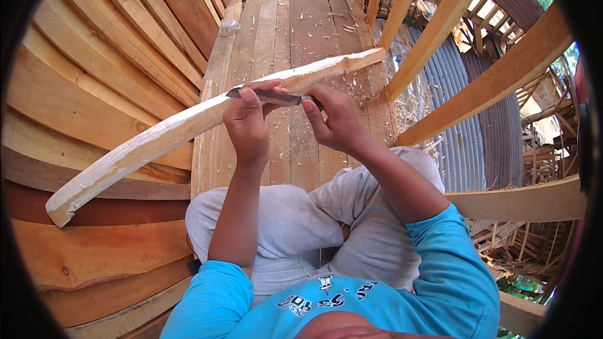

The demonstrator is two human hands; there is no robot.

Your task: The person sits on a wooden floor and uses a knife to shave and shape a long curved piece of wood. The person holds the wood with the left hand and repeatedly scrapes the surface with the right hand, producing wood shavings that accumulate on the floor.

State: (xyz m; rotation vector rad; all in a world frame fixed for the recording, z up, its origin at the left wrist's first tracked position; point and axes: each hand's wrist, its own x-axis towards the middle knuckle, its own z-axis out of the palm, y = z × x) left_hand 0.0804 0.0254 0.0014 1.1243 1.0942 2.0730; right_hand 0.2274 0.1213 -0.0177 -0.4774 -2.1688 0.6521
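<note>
Examining the head view, we record a dark-bladed knife (276, 96) held between both hands, overlapping a long, pale, curved length of wood (188, 122) from this angle; we cannot tell whether they touch. The right hand's (336, 119) fingers wrap the handle, while the left hand's (247, 122) pinch the blade. We note a small clear container (230, 26) on the plank floor (270, 37) beyond the wood.
</note>
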